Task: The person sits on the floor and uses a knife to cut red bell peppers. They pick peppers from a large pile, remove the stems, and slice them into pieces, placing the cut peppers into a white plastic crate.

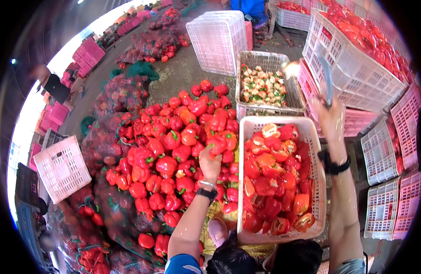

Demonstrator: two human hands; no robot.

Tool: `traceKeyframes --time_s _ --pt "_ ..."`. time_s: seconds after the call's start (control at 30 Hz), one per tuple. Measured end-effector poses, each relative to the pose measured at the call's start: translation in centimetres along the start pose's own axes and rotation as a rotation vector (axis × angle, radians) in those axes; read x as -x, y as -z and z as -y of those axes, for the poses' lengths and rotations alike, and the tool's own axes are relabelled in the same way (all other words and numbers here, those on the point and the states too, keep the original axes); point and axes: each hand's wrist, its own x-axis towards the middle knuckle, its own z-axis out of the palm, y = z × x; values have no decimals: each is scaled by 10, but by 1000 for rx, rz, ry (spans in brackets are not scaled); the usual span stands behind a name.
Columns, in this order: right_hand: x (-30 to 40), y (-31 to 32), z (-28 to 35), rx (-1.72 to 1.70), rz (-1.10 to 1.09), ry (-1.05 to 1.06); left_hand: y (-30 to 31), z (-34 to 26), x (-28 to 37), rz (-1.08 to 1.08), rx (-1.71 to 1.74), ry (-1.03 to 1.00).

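Observation:
My left hand point(209, 167) is at the right side of a heap of whole red bell peppers point(166, 165), its fingers around one red bell pepper point(217, 142). Raised over the right side, my right hand point(330, 118) grips a knife with a curved blade point(326, 77), its tip pointing away from me. Motion blurs that hand, and its handle is mostly hidden. Between my arms stands a white plastic crate point(281, 237) holding cut and cored peppers point(277, 185). Behind it, a dirty crate point(271, 110) contains pepper cores with stems point(263, 85).
Mesh sacks of peppers point(119, 205) line the heap's left side. An upended white crate point(62, 169) rests on them. Crates stacked at right point(354, 78) bear more cut peppers. A tall white crate stack point(215, 42) stands ahead. People are at the back point(250, 10) and left point(56, 87).

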Motion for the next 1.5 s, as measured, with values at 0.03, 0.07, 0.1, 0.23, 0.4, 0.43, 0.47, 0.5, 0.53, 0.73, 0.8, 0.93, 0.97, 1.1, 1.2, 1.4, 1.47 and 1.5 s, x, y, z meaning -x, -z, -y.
traceKeyframes --time_s 0.03,0.07,0.1,0.23,0.4,0.43,0.47,0.5,0.53,0.73,0.8,0.93,0.97,1.1,1.2,1.4,1.47,1.5 --pt "17 -17 -3 -187 -15 -57 -7 23 -11 2 -150 -116" --pt "39 -22 8 -276 104 -144 -9 36 -21 152 -253 -93" --pt "62 -30 -9 -261 97 -64 -19 36 -29 236 -344 -79" --pt "128 -20 -2 -129 291 -168 -49 36 -46 577 -756 -77" --pt "167 -6 -31 -254 292 -442 -65 34 -56 620 -852 33" --pt "170 -6 -30 -264 289 -447 -61 37 -56 613 -808 83" --pt "173 -7 -25 -275 286 -453 -55 42 -55 611 -802 99" --pt "173 -3 -20 -273 272 -457 -53 36 -57 613 -782 103" --pt "178 -4 -22 -272 273 -516 -51 31 -58 615 -764 108" --pt "203 -10 -37 -299 273 -469 -37 2 -38 518 -681 284" --pt "206 -10 -31 -288 323 -467 -19 21 -26 348 -469 321" --pt "208 -11 -23 -292 418 -428 32 57 -5 364 815 908" --pt "207 -9 -22 -317 403 -388 41 33 2 358 1026 888" --pt "190 -22 7 -448 433 -291 78 -71 19 408 1430 763" --pt "170 -13 29 -492 675 -444 82 -147 27 579 1461 737" --pt "182 -20 9 -701 521 -396 63 -198 54 740 1203 708" --pt "193 -14 4 -832 394 -482 58 -196 61 793 1138 589" --pt "193 -10 5 -911 390 -601 59 -195 62 821 1131 571"
